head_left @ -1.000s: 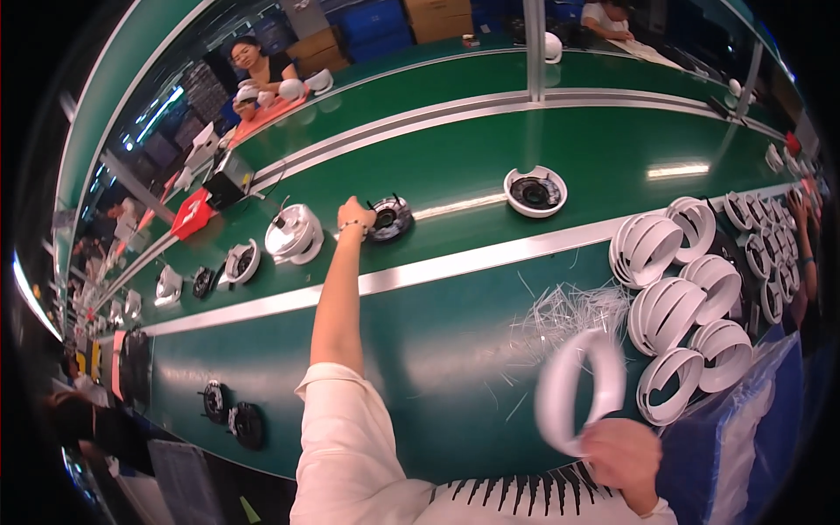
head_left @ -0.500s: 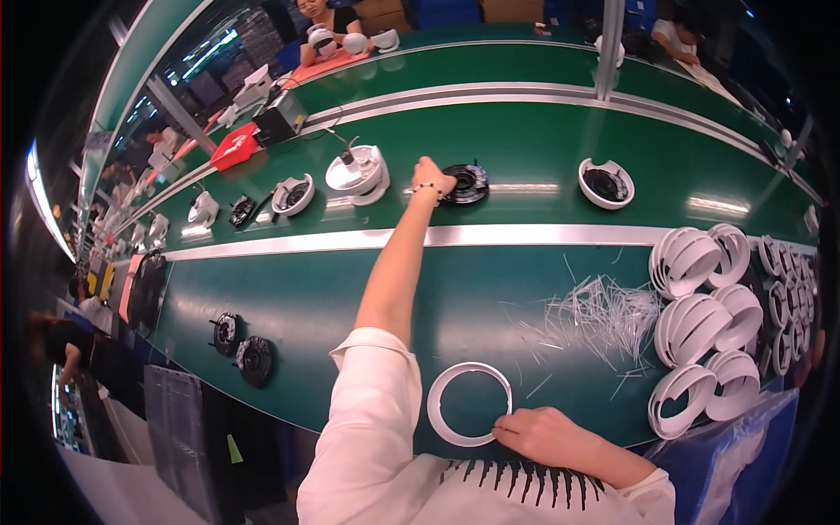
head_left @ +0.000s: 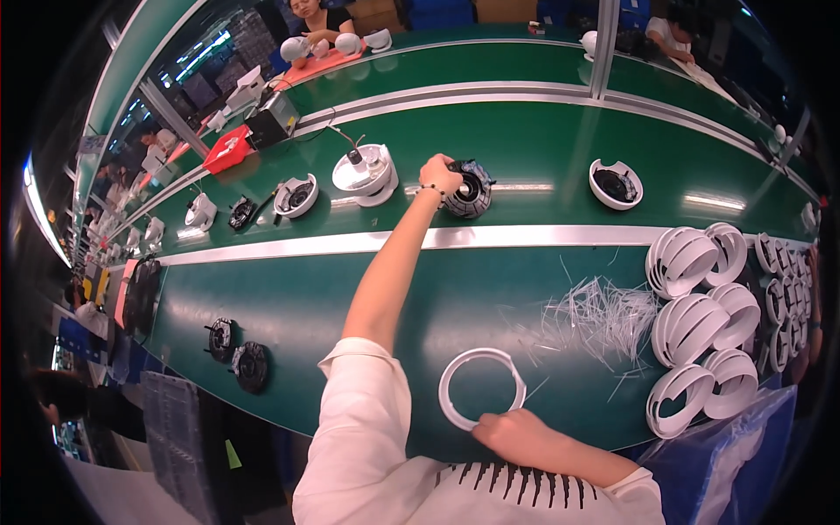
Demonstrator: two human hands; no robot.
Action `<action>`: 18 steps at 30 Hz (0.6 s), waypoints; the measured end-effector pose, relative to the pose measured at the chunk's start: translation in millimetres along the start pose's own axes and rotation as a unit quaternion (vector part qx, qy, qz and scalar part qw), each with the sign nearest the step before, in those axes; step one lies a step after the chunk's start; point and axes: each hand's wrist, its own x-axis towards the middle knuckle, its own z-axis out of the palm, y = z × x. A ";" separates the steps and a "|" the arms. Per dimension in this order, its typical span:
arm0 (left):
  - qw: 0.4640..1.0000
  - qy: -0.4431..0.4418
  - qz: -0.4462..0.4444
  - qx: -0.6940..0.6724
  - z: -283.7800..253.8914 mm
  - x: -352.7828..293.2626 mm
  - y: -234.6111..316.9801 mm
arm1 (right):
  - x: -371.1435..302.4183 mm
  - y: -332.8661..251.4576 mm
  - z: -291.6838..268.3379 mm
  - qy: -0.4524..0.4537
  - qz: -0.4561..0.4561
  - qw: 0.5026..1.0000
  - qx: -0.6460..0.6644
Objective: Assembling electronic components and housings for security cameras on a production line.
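Note:
My left hand [head_left: 441,174], with a beaded bracelet at the wrist, is stretched out to the far bench strip. Its fingers are closed on the edge of a round black disc-shaped part [head_left: 473,194], which is tipped up on one side. Near my body, my right hand [head_left: 516,436] pinches the lower rim of a white plastic ring [head_left: 444,389] over the near bench. A white round housing [head_left: 380,182] with wires on top stands just left of my left hand. Farther right is a white bowl-shaped housing [head_left: 602,194] with a black part inside.
Stacked white rings [head_left: 672,328] line the right side, beside a heap of thin clear strips [head_left: 595,311]. Two black round parts [head_left: 252,367] lie on the left of the near bench [head_left: 350,420]. A red tray [head_left: 229,150] sits farther back. People work across the bench.
The black disc-shaped part went from lying flat to tipped up in my left hand. My right hand and the white ring shifted slightly, and the ring now looks tilted.

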 end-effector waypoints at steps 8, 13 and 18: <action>0.929 -0.089 -0.013 -0.359 -26.3 -68.1 -22.3 | -32.5 14.3 -47.6 0.141 0.203 0.968 -0.037; 0.865 -0.101 -0.037 -0.490 -50.5 -119.1 12.2 | -4.1 21.8 -66.8 0.240 0.342 0.890 -0.182; 0.826 -0.105 -0.062 -0.550 -43.5 -140.4 16.7 | 27.7 14.1 -44.4 0.124 0.355 0.920 -0.107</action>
